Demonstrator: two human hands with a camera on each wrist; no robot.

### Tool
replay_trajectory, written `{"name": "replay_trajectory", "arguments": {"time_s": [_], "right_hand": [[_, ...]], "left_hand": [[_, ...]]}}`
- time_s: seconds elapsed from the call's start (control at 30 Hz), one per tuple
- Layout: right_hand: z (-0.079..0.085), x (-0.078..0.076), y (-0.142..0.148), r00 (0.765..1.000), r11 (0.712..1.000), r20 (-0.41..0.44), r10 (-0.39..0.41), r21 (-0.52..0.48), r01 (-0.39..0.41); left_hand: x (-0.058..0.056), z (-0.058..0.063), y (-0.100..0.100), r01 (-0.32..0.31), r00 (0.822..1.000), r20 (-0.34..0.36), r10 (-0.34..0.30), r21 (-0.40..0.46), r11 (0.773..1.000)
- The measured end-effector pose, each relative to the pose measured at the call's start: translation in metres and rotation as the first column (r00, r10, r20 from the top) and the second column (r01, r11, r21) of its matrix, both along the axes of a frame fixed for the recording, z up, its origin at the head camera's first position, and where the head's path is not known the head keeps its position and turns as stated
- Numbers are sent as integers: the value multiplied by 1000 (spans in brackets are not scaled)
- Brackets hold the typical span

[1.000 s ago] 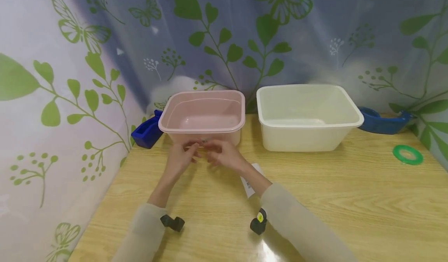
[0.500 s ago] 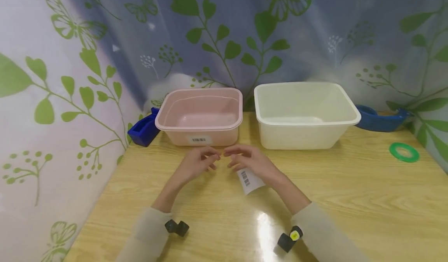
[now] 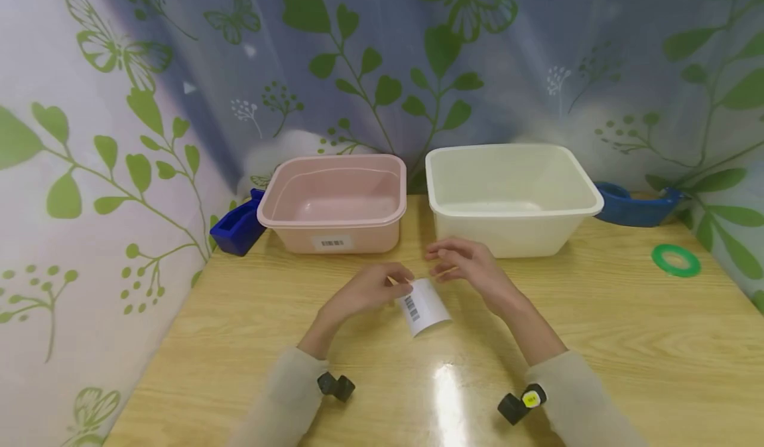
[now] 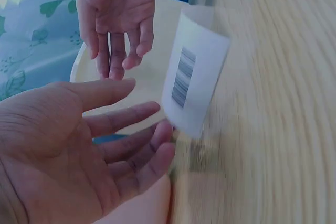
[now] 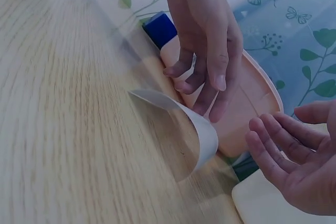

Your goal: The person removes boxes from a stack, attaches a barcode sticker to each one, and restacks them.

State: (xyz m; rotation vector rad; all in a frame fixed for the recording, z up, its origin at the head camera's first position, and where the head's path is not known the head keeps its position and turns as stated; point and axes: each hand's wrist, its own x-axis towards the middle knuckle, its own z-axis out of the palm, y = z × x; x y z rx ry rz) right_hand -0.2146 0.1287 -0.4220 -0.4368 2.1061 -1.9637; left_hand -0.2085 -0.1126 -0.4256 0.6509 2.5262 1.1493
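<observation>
A curled white paper label (image 3: pixel 427 309) printed with a barcode stands bowed on the wooden table. My left hand (image 3: pixel 371 289) is beside its upper left edge, fingers loosely bent. In the left wrist view the label (image 4: pixel 197 72) lies just past those fingertips, and none of them is wrapped round it. My right hand (image 3: pixel 471 266) hovers to the label's upper right, before the white bin (image 3: pixel 507 235), holding nothing. The right wrist view shows both hands apart from each other. On the front of the pink bin (image 3: pixel 382 233) sits a flat barcode label (image 3: pixel 332 243).
A dark blue, trough-shaped holder (image 3: pixel 237 228) stands left of the pink bin. Another blue holder (image 3: pixel 638 211), curved, is right of the white bin. A flat green ring (image 3: pixel 676 272) lies on the table's right side. A patterned curtain (image 3: pixel 370 56) hangs behind.
Both hands have left the pink bin's front, uncovering its barcode label. They have moved right and nearer; the left hand is now beside the curled label, and the right hand has moved off it.
</observation>
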Motion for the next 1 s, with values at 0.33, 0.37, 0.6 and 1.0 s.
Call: {"name": "replay_trajectory", "arguments": {"time_s": [0.33,0.37,0.6,1.0], "right_hand": [[-4,5,14,999,998,44,-14,62,12],[-5,6,15,999,998,46,-11,69,8],[-6,7,15,999,996,52,-5,84,1],[-5,0,14,999,998,49,21,54,-23]], "left_hand": [[-9,-4,31,-75,995,57,81,-100,992],[-10,-4,34,-86,994,58,93,-103,991],[-14,-1,29,-90,993,70,94,-56,994],[-23,5,1,-147,983,127,131,127,981]]}}
